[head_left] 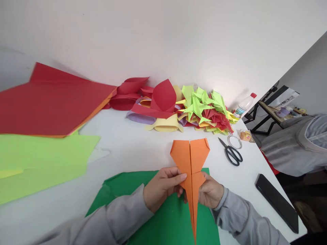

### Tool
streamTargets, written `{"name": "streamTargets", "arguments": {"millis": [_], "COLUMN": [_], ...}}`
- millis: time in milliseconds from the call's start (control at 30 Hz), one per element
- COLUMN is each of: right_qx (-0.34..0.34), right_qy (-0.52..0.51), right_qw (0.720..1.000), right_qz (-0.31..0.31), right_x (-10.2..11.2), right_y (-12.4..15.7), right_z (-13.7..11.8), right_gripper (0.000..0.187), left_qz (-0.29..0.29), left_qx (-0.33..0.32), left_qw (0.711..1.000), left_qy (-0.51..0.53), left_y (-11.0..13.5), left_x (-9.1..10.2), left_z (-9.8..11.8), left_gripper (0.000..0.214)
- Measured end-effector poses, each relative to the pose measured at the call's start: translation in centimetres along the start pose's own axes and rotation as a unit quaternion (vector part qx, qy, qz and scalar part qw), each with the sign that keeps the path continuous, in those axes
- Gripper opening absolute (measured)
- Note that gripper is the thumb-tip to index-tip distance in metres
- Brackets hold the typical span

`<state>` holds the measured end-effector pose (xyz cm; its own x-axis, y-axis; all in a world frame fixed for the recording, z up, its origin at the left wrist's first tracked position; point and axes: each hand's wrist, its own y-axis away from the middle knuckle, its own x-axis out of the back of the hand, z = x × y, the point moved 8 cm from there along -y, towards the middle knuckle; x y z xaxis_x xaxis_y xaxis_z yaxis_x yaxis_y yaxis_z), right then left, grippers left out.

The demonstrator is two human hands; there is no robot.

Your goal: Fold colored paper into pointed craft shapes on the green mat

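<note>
One head-worn view, close above the table (120, 149), forward and down, wall (163, 37) beyond.

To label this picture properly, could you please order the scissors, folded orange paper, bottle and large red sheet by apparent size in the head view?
1. Large red sheet
2. Folded orange paper
3. Scissors and bottle: too alike to rank

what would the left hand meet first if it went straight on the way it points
The orange folded paper the left hand holds; beyond it, likely the right hand, though depth is unclear.
</note>
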<state>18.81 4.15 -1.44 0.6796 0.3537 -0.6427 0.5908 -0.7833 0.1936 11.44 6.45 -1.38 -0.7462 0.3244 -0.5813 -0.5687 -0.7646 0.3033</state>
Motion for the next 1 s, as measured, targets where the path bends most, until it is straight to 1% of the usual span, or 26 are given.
{"name": "streamTargets", "arguments": {"millis": [167, 267, 400, 467, 567, 633, 767, 833, 1000], "right_qx": [-0.02, -0.019, -0.019, -0.034, -0.053, -0.06, -0.061, -0.055, -0.056], "right_qy": [-0.008, -0.004, 0.004, 0.005, 0.005, 0.004, 0.005, 0.006, -0.004], "right_qw": [1.0, 1.0, 1.0, 0.999, 0.998, 0.998, 0.998, 0.998, 0.997], "right_qz": [0.008, 0.008, 0.006, 0.011, 0.025, 0.03, 0.028, 0.036, 0.047], "right_x": [0.0, -0.4, -0.7, -0.4, 0.2, 0.4, 0.7, 1.1, 1.5], "right_y": [0.1, 0.0, 0.0, 0.1, 0.2, 0.3, 0.1, 0.0, -0.1], "right_z": [0.1, -0.2, -0.2, 0.1, 0.6, 0.9, 1.3, 1.5, 2.1], "right_gripper": [0.039, 0.039, 0.036, 0.037, 0.038, 0.039, 0.04, 0.04, 0.038], "left_qz": [-0.011, 0.001, 0.008, 0.006, 0.003, 0.008, 0.033, 0.036, 0.039], "left_qx": [-0.004, -0.021, -0.029, -0.031, -0.038, -0.039, -0.051, -0.058, -0.046], "left_qw": [1.0, 1.0, 1.0, 0.999, 0.999, 0.998, 0.997, 0.997, 0.997], "left_qy": [-0.004, -0.008, 0.008, 0.001, -0.031, -0.039, -0.041, -0.044, -0.037], "left_y": [0.4, 0.6, 0.5, 0.5, 0.5, 0.5, 0.5, 0.6, 0.8], "left_x": [-0.4, -0.3, -0.3, -0.4, -0.5, -0.4, 0.0, 0.0, -0.4], "left_z": [0.6, 0.8, 0.7, 0.6, 0.7, 0.8, 0.9, 0.9, 0.8], "left_gripper": [0.036, 0.035, 0.047, 0.048, 0.039, 0.037, 0.037, 0.036, 0.032]}}
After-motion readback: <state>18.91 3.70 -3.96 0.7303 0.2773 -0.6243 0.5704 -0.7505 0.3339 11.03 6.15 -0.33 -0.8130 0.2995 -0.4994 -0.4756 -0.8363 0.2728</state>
